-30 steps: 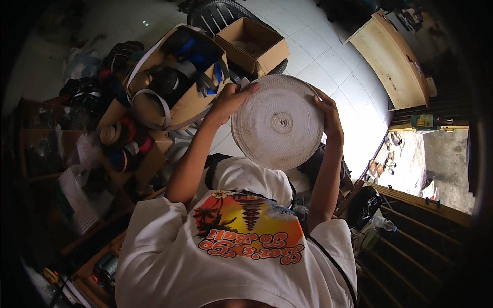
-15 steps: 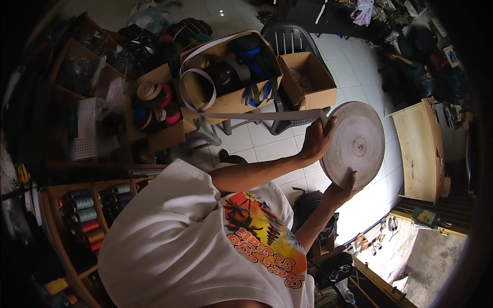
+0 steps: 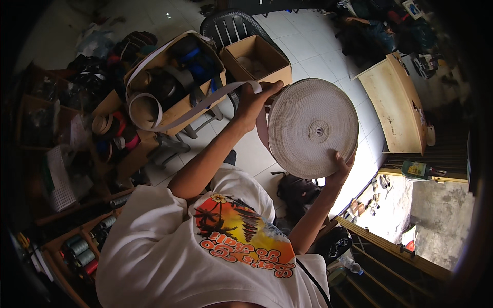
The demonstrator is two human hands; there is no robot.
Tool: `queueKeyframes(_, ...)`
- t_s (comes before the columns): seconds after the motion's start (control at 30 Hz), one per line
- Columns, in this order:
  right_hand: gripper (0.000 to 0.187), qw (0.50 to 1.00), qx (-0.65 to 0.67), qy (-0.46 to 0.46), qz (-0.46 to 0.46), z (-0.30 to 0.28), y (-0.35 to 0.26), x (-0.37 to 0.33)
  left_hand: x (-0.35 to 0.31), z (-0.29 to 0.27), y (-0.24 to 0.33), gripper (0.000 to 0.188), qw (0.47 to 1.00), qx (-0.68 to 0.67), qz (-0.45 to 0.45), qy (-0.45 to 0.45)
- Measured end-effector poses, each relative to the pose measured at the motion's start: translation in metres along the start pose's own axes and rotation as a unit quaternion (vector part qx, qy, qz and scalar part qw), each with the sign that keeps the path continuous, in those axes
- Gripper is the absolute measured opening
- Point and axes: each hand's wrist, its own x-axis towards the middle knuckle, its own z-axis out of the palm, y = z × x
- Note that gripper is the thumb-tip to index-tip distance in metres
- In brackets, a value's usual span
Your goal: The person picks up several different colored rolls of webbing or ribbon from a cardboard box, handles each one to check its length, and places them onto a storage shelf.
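Note:
A large flat roll of greyish-white webbing (image 3: pixel 303 120) is held up in front of me, its spiral face turned toward me. My right hand (image 3: pixel 340 169) grips it at the lower right edge, thumb on the face. At the roll's upper left side, my left hand (image 3: pixel 252 105) is closed on the loose webbing strap (image 3: pixel 197 108), one finger stretched toward the roll's rim. From there the strap runs left and curls in a wide loop beside the carton of rolls (image 3: pixel 177 115). Part of the strap between left hand and roll hangs in a slack bend.
A smaller open carton (image 3: pixel 280 66) sits on a black plastic chair (image 3: pixel 233 25). Further left is a box of coloured rolls (image 3: pixel 110 133), with thread spools (image 3: pixel 79 251) on a shelf below. A wooden table (image 3: pixel 393 110) stands at the right; a dark backpack (image 3: pixel 298 192) lies beyond my lap.
The view has swung right. The roll now faces me more fully and appears larger, and the strap slants up to my left hand, which has come away from the roll's edge slightly.

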Motion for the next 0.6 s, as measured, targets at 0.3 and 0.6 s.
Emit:
queueKeyframes(0.3,0.067,0.996,-0.054,0.074,0.017,0.008,-0.001,0.059,0.077,-0.006,0.014,0.055,0.993,0.018,0.046,-0.111)
queueKeyframes(0.6,0.062,0.984,-0.027,0.176,0.018,-0.015,-0.002,0.106,0.154,0.005,0.036,0.034,0.981,-0.168,-0.064,-0.069)
